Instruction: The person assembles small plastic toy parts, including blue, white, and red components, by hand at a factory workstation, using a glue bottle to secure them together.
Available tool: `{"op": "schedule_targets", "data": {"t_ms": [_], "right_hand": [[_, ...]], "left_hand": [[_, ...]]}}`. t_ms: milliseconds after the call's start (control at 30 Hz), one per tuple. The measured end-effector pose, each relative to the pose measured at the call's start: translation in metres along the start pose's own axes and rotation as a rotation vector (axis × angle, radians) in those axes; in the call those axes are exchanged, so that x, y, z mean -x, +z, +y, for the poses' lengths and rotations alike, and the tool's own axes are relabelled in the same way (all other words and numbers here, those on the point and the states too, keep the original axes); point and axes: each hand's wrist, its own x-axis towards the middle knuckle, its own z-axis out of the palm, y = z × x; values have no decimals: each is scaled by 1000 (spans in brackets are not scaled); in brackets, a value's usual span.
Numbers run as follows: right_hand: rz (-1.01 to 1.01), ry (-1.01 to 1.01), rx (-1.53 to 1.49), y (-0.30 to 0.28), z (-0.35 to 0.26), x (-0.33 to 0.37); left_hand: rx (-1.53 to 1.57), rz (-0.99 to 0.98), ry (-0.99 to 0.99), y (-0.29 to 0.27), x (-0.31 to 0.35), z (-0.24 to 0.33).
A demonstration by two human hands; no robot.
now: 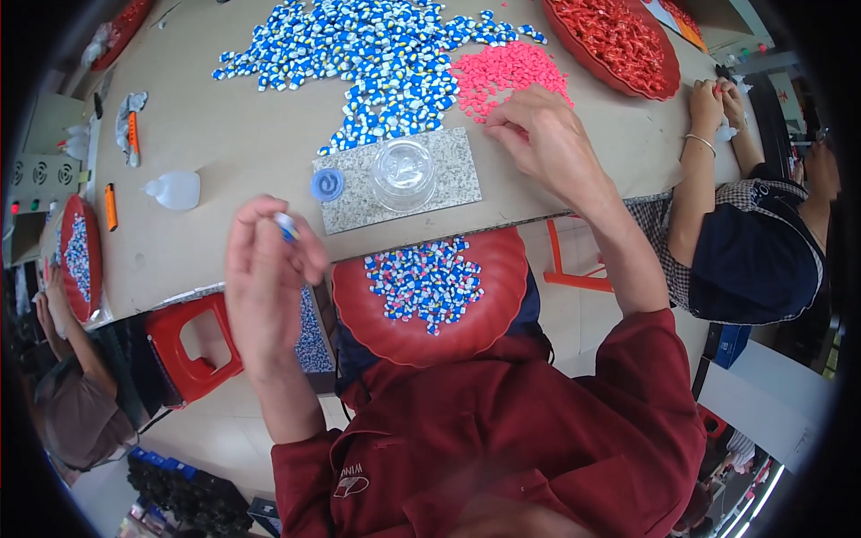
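Between the thumb and fingertips of my left hand [265, 269] is a small blue-and-white piece [287, 227], held above the table's front edge. My right hand [552, 143] is closed in a pinch beside a heap of small pink pieces [511, 73]; whatever its fingertips hold is hidden. Between the hands lies a speckled stone tile [459, 170]. On it stand a clear round container [404, 175] and a small blue cup [327, 185]. A large heap of blue, white and yellow pieces [359, 54] spreads beyond the tile. Below it, a red scalloped tray [489, 323] on my lap holds blue-and-white pieces with pink bits.
A white squeeze bottle [175, 190], an orange lighter-like object [110, 207] and an orange cutter [134, 139] lie at the left. A red tray [659, 76] of red pieces stands far right. Co-workers sit at both sides; a red stool [202, 336] is at left.
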Motion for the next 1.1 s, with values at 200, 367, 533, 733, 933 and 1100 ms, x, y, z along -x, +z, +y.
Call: {"op": "schedule_targets", "data": {"t_ms": [200, 367, 533, 733, 933, 1100], "right_hand": [[4, 64, -425, -19, -55, 19], [13, 148, -715, -9, -79, 43], [-4, 45, -584, -4, -82, 47], [67, -102, -421, -4, -86, 48], [112, -242, -291, -7, -79, 29], [205, -470, -69, -3, -64, -5]], "left_hand": [[-164, 104, -135, 39, 40, -41], [-121, -27, -149, 68, 29, -63], [-159, 15, -92, 68, 27, -69], [-387, -7, 9, 63, 26, -68], [-125, -76, -144, 58, 23, -62], [-16, -181, -245, 47, 24, -57]]}}
